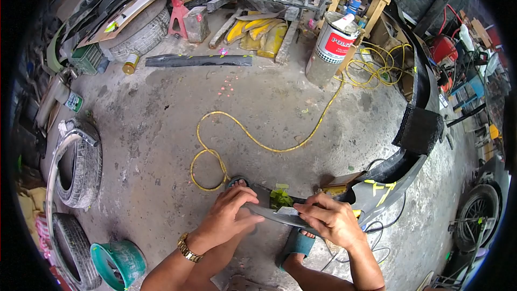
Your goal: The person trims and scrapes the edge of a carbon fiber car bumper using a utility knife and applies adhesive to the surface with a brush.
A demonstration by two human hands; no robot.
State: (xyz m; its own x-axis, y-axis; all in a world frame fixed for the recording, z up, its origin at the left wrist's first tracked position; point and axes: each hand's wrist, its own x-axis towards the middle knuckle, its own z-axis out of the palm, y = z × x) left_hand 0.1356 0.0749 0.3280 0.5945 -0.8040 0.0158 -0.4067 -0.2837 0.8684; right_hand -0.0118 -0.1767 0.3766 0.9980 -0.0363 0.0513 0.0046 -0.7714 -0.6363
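Note:
A dark grey car bumper [366, 199] with yellow tape marks curves from the right side to a narrow end in front of me. My left hand [234, 210], with a gold watch on its wrist, grips this narrow end between thumb and fingers. My right hand [329, 220] is closed at the same edge, a little farther right. Its fingertips pinch a small pale grey piece [288, 210] against the bumper; what it is made of is unclear. Crumpled yellow-green tape [280, 199] lies just behind the edge, between the hands.
A yellow hose [258, 144] loops over the concrete floor. A large labelled can [323, 56] stands at the back. Tires [86, 170] and a green bucket [119, 264] are at left. A black textured pad [419, 129] lies across the bumper. Thin black cables lie near my right foot.

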